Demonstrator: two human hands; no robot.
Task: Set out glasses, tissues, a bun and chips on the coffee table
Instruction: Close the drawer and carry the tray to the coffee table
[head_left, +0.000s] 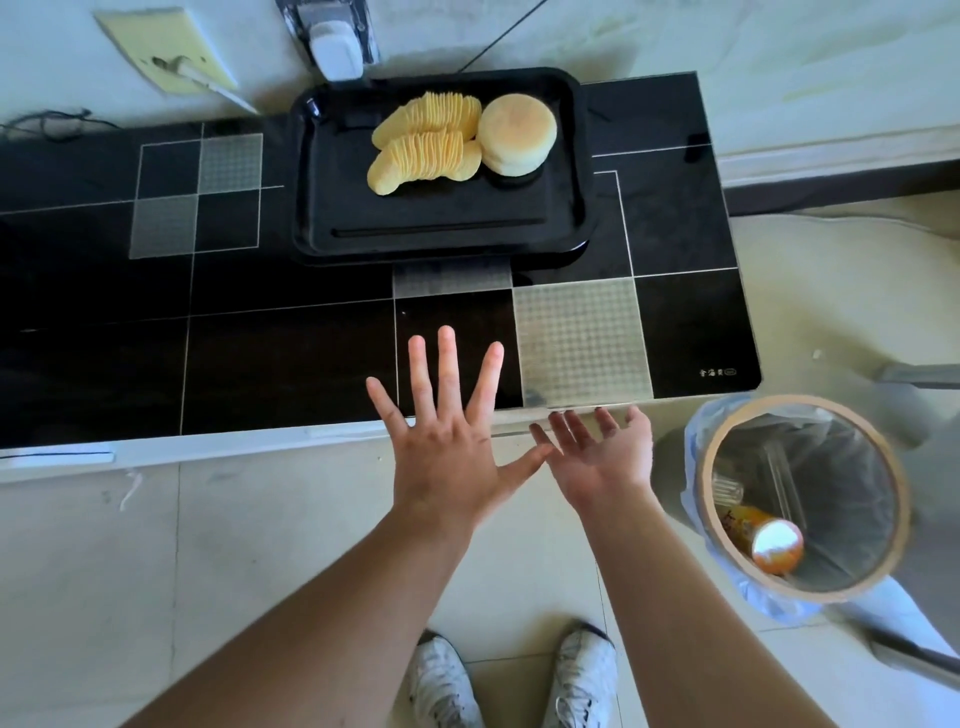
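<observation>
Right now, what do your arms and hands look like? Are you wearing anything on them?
Both arms are bare as far as the picture shows, with no sleeves. The left hand and right hand wear no gloves, rings, watch or bracelets.

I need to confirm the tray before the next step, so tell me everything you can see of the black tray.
The black tray is a shallow rectangle with rounded corners and a raised glossy rim, seemingly plastic or coated metal. It sits flat at the far side of the coffee table. Its far half holds two fanned rows of chips and a round pale bun right of them; the near half is bare. Neither hand touches it.
</observation>
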